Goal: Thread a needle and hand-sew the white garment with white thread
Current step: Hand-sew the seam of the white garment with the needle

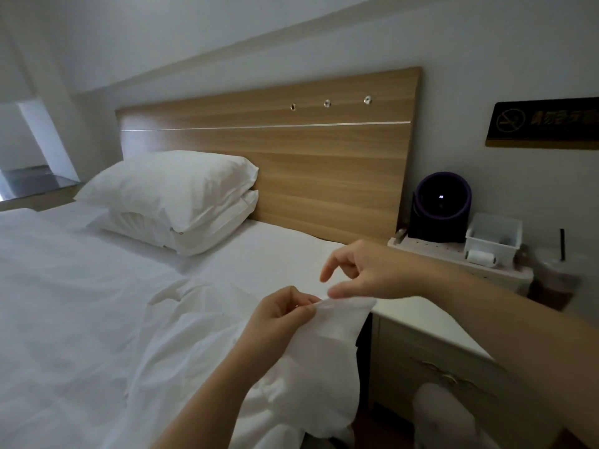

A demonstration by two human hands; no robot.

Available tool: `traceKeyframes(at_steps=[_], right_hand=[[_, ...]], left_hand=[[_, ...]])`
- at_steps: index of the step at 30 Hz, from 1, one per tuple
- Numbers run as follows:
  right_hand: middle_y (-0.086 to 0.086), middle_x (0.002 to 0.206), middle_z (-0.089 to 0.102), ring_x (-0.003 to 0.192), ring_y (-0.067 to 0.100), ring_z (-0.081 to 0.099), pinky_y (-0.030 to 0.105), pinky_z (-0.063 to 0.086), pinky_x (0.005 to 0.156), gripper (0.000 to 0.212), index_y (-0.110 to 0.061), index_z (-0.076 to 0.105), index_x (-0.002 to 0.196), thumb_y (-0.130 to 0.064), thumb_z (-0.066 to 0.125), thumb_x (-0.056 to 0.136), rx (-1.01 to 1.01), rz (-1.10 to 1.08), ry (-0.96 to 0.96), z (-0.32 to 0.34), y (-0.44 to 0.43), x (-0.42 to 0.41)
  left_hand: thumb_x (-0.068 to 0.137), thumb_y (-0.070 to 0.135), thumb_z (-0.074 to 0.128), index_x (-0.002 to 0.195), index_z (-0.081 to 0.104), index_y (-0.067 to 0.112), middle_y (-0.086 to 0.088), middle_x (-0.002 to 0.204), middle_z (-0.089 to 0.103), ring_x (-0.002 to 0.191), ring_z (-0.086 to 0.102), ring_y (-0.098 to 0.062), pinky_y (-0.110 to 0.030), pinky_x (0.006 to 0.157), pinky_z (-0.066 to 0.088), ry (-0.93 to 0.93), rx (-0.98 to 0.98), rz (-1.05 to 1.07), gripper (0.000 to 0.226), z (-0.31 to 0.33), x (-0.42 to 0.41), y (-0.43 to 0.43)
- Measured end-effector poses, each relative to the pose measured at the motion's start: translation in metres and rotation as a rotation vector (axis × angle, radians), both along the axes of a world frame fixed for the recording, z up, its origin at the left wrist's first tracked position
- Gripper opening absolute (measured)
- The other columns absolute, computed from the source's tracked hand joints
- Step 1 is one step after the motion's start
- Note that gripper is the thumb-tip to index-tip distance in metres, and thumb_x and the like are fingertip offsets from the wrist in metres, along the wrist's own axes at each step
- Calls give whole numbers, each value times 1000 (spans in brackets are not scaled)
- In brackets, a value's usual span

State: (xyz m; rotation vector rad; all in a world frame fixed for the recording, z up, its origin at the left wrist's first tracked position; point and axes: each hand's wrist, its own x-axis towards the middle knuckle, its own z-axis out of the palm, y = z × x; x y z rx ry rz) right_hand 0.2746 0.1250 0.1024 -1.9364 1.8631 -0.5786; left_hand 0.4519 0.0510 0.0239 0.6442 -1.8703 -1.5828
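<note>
The left hand (282, 314) pinches the edge of the white garment (327, 358) over the white bed (81, 303). The right hand (366, 270) hovers just above, fingers loosely spread. A thread spool (481, 257) lies on the counter (421, 322) by the wooden headboard (291, 150).

Left hand (282, 314) pinches, fingers curled; right hand (368, 270) seemingly hovers open.

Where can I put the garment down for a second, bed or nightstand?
The flat sheet between the pillows and the nightstand is bare. The nightstand's front strip, beside the garment, is free too. Its back is crowded: pegboard tray, dark round device, white bin, thread spool.
</note>
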Motion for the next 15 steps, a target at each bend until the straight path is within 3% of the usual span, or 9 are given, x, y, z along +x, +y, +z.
traceKeyframes(at_steps=[3,6,9,12,15], right_hand=[[-13,61,38,54,-3,42,13,34,53,30,-25,66,109,-37,72,82,-38,33,129,-6,1,9],[-18,59,37,62,-19,44,4,35,59,25,-23,68,107,-36,69,86,-131,31,226,-10,1,13],[-16,62,39,60,-6,45,7,34,58,25,-26,67,108,-38,67,86,-220,8,259,-11,2,13],[-14,60,39,59,-9,45,10,34,57,20,-29,67,102,-40,68,85,-276,6,236,-11,2,13],[-14,57,39,60,-10,45,12,37,58,16,-28,70,97,-39,67,86,-253,14,230,-11,1,14]], left_hand=[[74,19,62,69,62,10,-7,93,74,79,64,-21,-39,76,47,24,57,15,10,1,-1,-1],[68,23,69,62,64,16,-12,92,73,78,62,-22,-35,72,45,52,132,12,10,3,-1,-2],[64,26,72,62,64,16,-15,89,70,74,60,-23,-31,65,45,72,217,-2,13,4,0,-4],[73,16,65,63,60,12,-11,80,70,63,61,-19,-25,54,48,114,311,-26,11,4,1,-5],[82,6,64,64,59,10,-11,76,69,60,62,-18,-24,52,49,134,354,-26,20,6,1,-3]])
